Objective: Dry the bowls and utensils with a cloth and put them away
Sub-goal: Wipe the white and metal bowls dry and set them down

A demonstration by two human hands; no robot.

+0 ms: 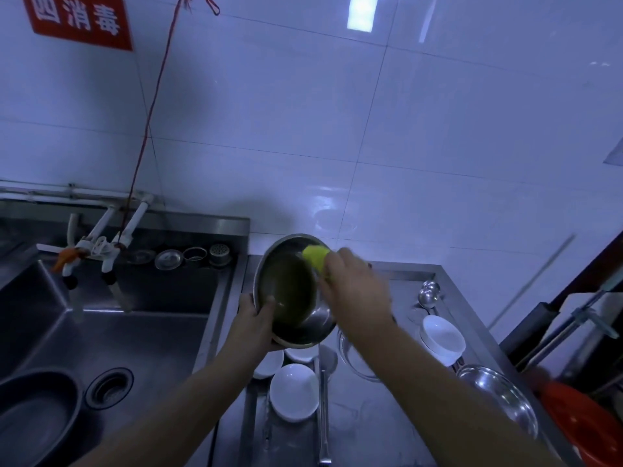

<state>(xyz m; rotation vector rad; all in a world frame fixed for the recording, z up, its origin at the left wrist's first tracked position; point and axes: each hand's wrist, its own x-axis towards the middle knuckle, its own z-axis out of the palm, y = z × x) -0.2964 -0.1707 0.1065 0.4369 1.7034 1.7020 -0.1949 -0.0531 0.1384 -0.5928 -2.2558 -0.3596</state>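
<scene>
1. Nearest, on the steel counter [371, 426]: white dishes [294, 392] & a long ladle [325, 382] lie below the arms, not yet dried by the look of it. Keep elbows up so nothing gets knocked.
2. L hand [251, 323] grips the near rim of the steel bowl [293, 294], thumb hooked inside, fingers under. The bowl is held in the air, tilted w/ its opening toward the person, above the dishes. Good grip; turn the bowl w/ this hand rather than chasing round w/ the cloth.
3. R hand [354, 291] is closed round the yellow cloth [316, 257], pressing it on the far upper rim. Hand looks blurred, so prob. mid-wipe. Run the rim all round, then the inside wall & base, then the outside.
4. Further right: another white bowl [441, 338], spoons [428, 293], a steel basin [499, 396] – next in line.
5. Sink [101, 332] sits left; keep the dried bowl away from it.
</scene>
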